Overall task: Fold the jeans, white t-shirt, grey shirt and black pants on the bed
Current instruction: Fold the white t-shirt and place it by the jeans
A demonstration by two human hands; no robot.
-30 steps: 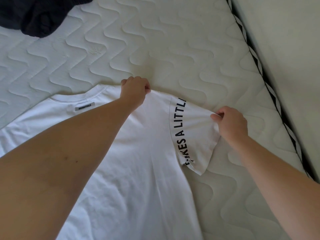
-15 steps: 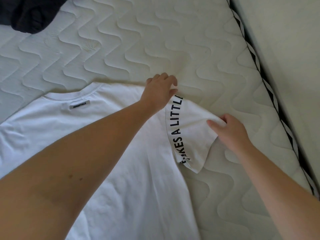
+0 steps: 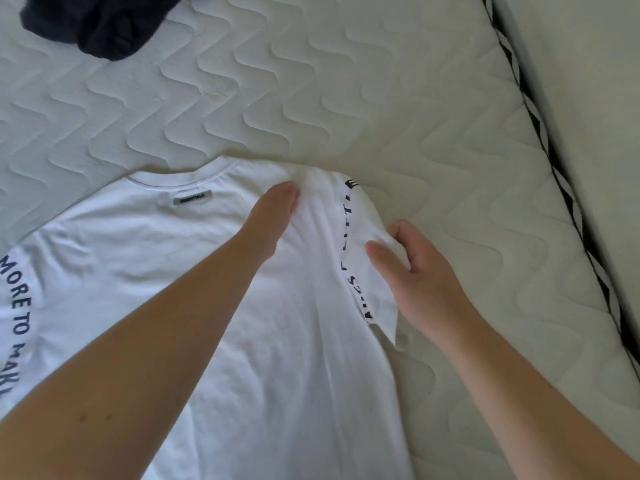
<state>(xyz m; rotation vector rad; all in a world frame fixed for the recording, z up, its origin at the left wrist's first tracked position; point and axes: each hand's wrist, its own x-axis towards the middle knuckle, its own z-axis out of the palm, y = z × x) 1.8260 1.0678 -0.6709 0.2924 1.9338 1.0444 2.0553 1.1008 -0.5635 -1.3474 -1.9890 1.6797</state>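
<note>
The white t-shirt (image 3: 145, 278) lies spread flat on the bed, collar away from me, with black lettering down both sleeve seams and a small grey label under the collar. My left hand (image 3: 273, 216) lies flat on the right shoulder, fingers straight, pressing the cloth down. My right hand (image 3: 412, 271) pinches the right sleeve (image 3: 367, 244) between thumb and fingers and has bunched it inward. A dark crumpled garment (image 3: 104, 26) lies at the top left.
The quilted white mattress (image 3: 346, 98) stretches beyond the shirt. Its right edge has black-and-white piping (image 3: 540, 133), with a pale wall surface right behind it.
My left hand let go of the shoulder seam, opened, and now lies flat on the shoulder. My right hand has drawn the sleeve inward, crumpling it and hiding part of the lettering.
</note>
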